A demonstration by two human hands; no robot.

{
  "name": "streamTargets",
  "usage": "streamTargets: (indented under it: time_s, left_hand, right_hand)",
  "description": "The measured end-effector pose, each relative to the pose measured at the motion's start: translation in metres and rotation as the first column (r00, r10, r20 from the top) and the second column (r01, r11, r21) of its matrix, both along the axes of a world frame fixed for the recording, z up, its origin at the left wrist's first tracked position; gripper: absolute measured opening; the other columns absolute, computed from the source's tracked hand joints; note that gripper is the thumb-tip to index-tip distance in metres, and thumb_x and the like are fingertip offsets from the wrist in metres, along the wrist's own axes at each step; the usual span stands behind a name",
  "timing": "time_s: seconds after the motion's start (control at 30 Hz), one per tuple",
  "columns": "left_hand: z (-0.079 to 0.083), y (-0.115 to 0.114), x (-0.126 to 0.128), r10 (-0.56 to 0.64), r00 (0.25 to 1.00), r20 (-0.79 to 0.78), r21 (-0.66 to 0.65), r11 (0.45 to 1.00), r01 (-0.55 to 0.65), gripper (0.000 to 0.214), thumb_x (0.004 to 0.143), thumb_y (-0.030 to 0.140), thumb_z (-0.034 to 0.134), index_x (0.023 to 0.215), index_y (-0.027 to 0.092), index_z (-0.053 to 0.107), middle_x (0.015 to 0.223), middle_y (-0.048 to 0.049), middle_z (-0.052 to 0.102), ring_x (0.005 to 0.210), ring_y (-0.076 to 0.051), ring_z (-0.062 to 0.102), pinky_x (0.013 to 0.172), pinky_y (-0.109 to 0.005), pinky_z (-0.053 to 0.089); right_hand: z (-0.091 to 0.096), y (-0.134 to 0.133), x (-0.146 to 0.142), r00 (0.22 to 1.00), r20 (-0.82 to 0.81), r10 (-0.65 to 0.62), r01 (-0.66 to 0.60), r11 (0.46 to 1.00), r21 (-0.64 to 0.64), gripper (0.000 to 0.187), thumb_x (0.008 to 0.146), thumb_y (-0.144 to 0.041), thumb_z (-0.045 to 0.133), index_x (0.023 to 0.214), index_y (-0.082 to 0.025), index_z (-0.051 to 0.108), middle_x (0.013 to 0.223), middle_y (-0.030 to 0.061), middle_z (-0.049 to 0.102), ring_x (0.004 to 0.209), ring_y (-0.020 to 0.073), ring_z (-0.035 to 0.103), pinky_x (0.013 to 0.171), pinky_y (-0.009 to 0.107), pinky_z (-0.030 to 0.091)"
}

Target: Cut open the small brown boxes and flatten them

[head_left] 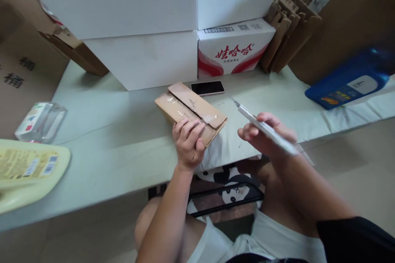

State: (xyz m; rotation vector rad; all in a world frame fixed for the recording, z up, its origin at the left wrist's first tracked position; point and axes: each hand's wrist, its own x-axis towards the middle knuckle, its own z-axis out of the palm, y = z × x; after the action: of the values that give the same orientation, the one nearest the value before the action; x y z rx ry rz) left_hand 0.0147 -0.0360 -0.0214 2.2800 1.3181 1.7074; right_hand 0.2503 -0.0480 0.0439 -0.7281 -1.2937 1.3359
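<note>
In front of me a small brown cardboard box lies at an angle on the covered table, clear tape glinting on its top. A seam or gap runs along its upper face between two flaps. My left hand is closed over the box's near edge, fingers on top. To the right, my right hand is closed around a slim white utility knife. Its thin dark tip points up and left toward the box, without touching it. Motion blurs the knife's rear end.
Behind the box lies a phone, dark screen up. A white and red carton and white panels stand at the back. Right are folded cardboard pieces and a blue bottle; left, a yellow bottle and a clear package.
</note>
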Motion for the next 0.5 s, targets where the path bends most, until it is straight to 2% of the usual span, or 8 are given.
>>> streamTargets:
  time_s: [0.07,0.13,0.2,0.27,0.3,0.37,0.5]
  left_hand:
    - [-0.002,0.0,0.001,-0.01,0.999,0.033,0.021,1.0,0.009,0.033,0.092,0.03,0.046,0.115,0.023,0.069,0.114,-0.0098,0.072,0.121,-0.028,0.057,0.111,-0.049,0.039]
    - [-0.003,0.0,0.001,-0.016,0.999,0.042,0.052,0.999,0.013,0.034,0.092,0.029,0.046,0.119,0.024,0.065,0.117,-0.0098,0.07,0.123,-0.027,0.057,0.112,-0.048,0.039]
    - [-0.005,0.0,0.002,-0.005,1.0,0.03,0.078,0.997,0.003,0.035,0.092,0.027,0.044,0.121,0.024,0.064,0.12,-0.0097,0.068,0.125,-0.027,0.056,0.112,-0.048,0.039]
    - [-0.006,0.0,0.003,0.014,1.0,0.024,0.098,0.995,-0.016,0.035,0.092,0.026,0.043,0.122,0.025,0.061,0.122,-0.0099,0.065,0.125,-0.027,0.055,0.112,-0.049,0.04]
    - [-0.007,0.0,0.003,0.025,0.999,0.028,0.108,0.994,-0.028,0.035,0.092,0.026,0.042,0.123,0.026,0.059,0.124,-0.01,0.064,0.124,-0.027,0.056,0.111,-0.05,0.041]
    - [-0.007,0.0,0.005,0.042,0.999,0.03,0.125,0.991,-0.046,0.036,0.092,0.027,0.042,0.125,0.026,0.057,0.124,-0.0098,0.063,0.123,-0.026,0.057,0.111,-0.05,0.042]
    - [-0.007,-0.001,0.006,0.05,0.999,-0.001,0.076,0.996,-0.05,0.038,0.094,0.03,0.039,0.12,0.023,0.066,0.116,-0.0087,0.07,0.124,-0.027,0.055,0.115,-0.048,0.036]
  right_hand:
    - [-0.001,-0.002,-0.002,0.997,0.065,-0.041,0.036,0.997,0.069,0.036,0.08,-0.058,0.07,0.103,-0.031,0.063,0.065,-0.0024,0.059,0.056,0.0156,0.056,0.054,0.032,0.05]
    - [-0.003,-0.004,-0.008,0.982,0.138,-0.132,0.094,0.963,0.251,0.027,0.086,-0.053,0.068,0.098,-0.029,0.064,0.067,-0.0019,0.058,0.056,0.0136,0.053,0.051,0.028,0.046]
    - [-0.005,-0.008,-0.016,0.925,0.248,-0.289,0.141,0.864,0.483,0.017,0.095,-0.042,0.061,0.09,-0.026,0.066,0.068,-0.0006,0.058,0.057,0.0125,0.053,0.051,0.027,0.044]
    - [-0.006,-0.014,-0.026,0.829,0.369,-0.421,0.103,0.763,0.638,0.014,0.098,-0.032,0.057,0.094,-0.024,0.067,0.07,0.0005,0.06,0.058,0.0123,0.055,0.053,0.027,0.046]
    - [-0.006,-0.017,-0.031,0.785,0.423,-0.452,0.068,0.742,0.667,0.012,0.097,-0.028,0.057,0.099,-0.023,0.067,0.072,0.0008,0.061,0.06,0.0122,0.057,0.053,0.026,0.047]
    - [-0.006,-0.021,-0.038,0.729,0.499,-0.468,0.017,0.742,0.671,0.013,0.096,-0.023,0.058,0.106,-0.021,0.066,0.077,0.0016,0.062,0.062,0.0115,0.059,0.055,0.025,0.05]
    - [-0.007,-0.023,-0.04,0.667,0.553,-0.499,-0.012,0.735,0.678,0.016,0.093,-0.018,0.06,0.108,-0.02,0.066,0.084,0.0036,0.065,0.066,0.0115,0.061,0.059,0.024,0.051]
